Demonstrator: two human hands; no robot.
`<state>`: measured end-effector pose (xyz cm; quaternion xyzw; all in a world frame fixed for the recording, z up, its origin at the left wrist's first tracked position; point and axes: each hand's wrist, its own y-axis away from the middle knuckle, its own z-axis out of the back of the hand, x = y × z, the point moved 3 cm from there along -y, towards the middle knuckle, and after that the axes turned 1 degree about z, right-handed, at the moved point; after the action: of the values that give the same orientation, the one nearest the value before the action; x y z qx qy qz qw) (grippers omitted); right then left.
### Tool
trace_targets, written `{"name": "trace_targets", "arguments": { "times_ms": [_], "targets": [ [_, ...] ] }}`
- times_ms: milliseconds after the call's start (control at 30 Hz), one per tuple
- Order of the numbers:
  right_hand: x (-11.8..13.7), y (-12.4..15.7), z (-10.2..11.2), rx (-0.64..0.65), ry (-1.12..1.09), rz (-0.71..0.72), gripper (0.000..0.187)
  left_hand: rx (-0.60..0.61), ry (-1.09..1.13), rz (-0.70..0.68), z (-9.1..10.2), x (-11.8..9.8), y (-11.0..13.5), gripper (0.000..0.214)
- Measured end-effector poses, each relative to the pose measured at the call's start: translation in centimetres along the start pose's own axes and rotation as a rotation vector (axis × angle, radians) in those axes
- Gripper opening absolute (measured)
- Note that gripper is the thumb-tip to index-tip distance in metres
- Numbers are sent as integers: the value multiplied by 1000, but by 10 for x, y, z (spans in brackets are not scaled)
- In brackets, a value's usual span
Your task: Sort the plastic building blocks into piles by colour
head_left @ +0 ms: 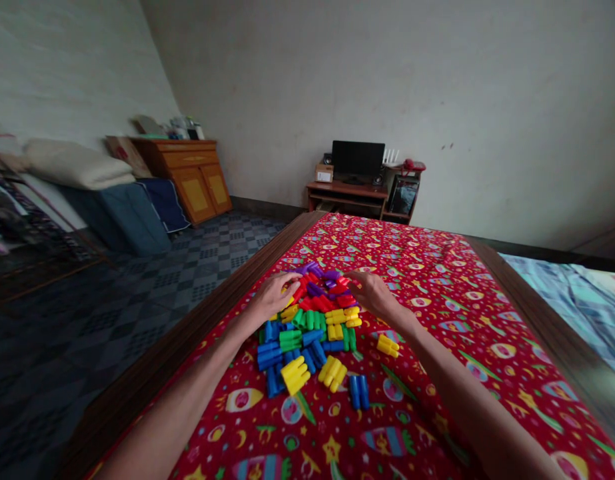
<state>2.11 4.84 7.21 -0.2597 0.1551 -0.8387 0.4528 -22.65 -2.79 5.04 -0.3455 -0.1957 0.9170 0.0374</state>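
Observation:
A pile of plastic building blocks lies in front of me, purple blocks (314,268) and red blocks (321,304) at its far side. Green blocks (310,320) and blue blocks (270,357) fill the nearer part. My left hand (276,295) is at the pile's far left, fingers loosely curved and thumb apart, next to red blocks and a yellow block (289,312). Across from it, my right hand (371,292) reaches in from the right, its bent fingertips beside red and purple blocks. Whether either hand's fingertips touch a block is hard to see.
A red patterned cloth (387,440) covers the bed-like surface, with dark wooden edges. Single blocks lie apart nearer me: a yellow block (388,345) and a blue block (359,392). Beyond stand a desk (347,191) with a monitor (358,160) and a wooden cabinet (194,180).

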Motion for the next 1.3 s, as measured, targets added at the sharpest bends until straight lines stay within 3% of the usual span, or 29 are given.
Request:
{"name": "trace_targets", "arguments": {
  "times_ms": [100, 200, 267, 333, 467, 600, 700, 800, 900, 1033, 1200, 1300],
  "targets": [
    [-19, 26, -2, -71, 70, 87, 34, 33, -97, 31, -2, 12, 6, 53],
    [-24, 48, -23, -9, 109, 172, 35, 111, -129, 164, -6, 18, 12, 63],
    [-12, 51, -38, 59, 103, 183, 37, 177, -89, 213, -12, 11, 13, 66],
    [11, 45, -43, 81, 50, 132, 43, 237, 4, 166, -17, -6, 11, 66],
    [56, 32, -21, 143, -183, 43, 62, 291, 126, -2, -13, -43, 16, 62],
    [66, 52, 3, 230, -191, 84, 81, 336, -41, -77, 5, -50, 52, 76],
    [65, 68, -5, 360, -94, 101, 98, 415, -224, -73, 5, -43, 87, 108],
    [68, 62, -22, 422, -67, 103, 101, 432, -327, -20, -6, -37, 101, 110],
    [66, 39, -33, 368, -69, 37, 80, 349, -335, -38, -16, -34, 87, 97],
    [50, 13, -33, 227, -105, -113, 58, 155, -272, -36, -18, -30, 51, 63],
    [30, 7, -12, -21, -193, -183, 46, -4, -177, -68, -16, -41, 6, 42],
    [16, 17, 6, -78, -222, -152, 44, -49, -136, -98, -12, -39, -18, 40]
  ]
}}
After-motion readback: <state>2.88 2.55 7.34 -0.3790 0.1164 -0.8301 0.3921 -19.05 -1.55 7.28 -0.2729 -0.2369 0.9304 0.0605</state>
